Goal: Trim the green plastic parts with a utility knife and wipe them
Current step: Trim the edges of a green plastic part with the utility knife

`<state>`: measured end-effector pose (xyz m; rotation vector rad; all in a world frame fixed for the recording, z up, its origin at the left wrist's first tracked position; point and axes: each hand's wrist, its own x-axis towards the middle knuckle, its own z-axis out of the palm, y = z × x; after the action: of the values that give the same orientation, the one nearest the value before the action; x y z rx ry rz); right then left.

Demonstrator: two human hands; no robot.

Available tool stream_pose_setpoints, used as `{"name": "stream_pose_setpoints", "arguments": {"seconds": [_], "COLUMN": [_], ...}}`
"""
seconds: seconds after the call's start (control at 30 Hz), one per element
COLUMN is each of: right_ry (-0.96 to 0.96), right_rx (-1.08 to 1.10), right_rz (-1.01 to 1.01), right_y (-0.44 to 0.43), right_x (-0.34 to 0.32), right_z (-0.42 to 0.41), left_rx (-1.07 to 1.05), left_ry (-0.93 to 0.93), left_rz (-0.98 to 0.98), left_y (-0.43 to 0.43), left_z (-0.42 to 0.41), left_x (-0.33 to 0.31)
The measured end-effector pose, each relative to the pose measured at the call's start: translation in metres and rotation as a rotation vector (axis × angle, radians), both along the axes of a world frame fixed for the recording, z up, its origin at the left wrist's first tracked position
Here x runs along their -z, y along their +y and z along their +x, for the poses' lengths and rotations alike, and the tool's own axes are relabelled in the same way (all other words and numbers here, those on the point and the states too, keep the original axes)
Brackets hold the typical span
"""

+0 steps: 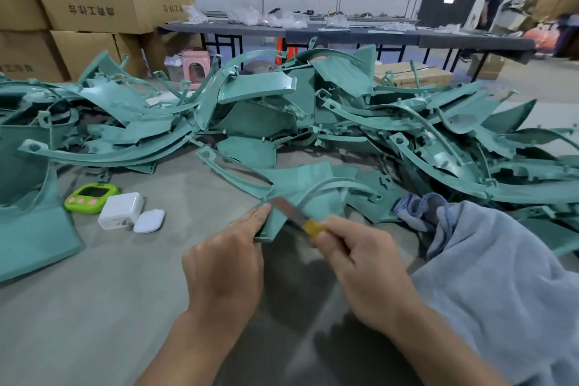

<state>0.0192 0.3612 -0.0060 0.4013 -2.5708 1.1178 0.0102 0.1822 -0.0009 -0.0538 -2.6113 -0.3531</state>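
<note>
The left hand [225, 263] grips the near edge of a green part [297, 182], fingers curled onto it, with a fingertip just beside the blade. The part is a flat curved panel that lies low over the floor [94, 307] in front of the person; its far end reaches the pile [344, 110]. The right hand [360, 263] is closed round the yellow handle of the knife [300, 219], and the bare blade points up-left with its tip touching the part's edge by the left fingertips.

The pile of green parts spreads across the floor from far left to far right, the pieces heaped and overlapping. A blue-grey cloth [488, 260] lies at the right, near the right forearm, with one bunched end beside the part.

Left of the hands, a green timer [91, 197], a white charger [120, 210] and a white case [149, 221] sit close together.

Cardboard boxes [87, 0] are stacked at the back left, all closed, so their contents cannot be told. A flat carton [416, 77] lies behind the pile. Clear bags [250, 16] sit on a long table [344, 33]; what is in them is too small to tell.
</note>
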Motion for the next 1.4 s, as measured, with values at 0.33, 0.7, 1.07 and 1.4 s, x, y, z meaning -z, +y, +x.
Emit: {"name": "stream_pose_setpoints", "arguments": {"seconds": [0.33, 0.7, 1.07, 1.4], "right_ry": [0.037, 0.014, 0.000, 0.022], "right_rx": [0.136, 0.277, 0.408, 0.228], "right_rz": [-0.005, 0.020, -0.014, 0.019], "right_y": [0.008, 0.014, 0.046, 0.041], "right_x": [-0.002, -0.006, -0.006, -0.005], "right_z": [-0.009, -0.018, -0.025, -0.018], "left_rx": [-0.002, 0.015, -0.031, 0.128], "left_ry": [-0.010, -0.036, -0.160, -0.218], "left_rz": [0.025, 0.029, -0.067, -0.035], "left_y": [-0.005, -0.010, -0.017, -0.020], "left_z": [-0.002, -0.001, -0.001, 0.001], "left_x": [0.003, 0.004, 0.010, 0.014]}}
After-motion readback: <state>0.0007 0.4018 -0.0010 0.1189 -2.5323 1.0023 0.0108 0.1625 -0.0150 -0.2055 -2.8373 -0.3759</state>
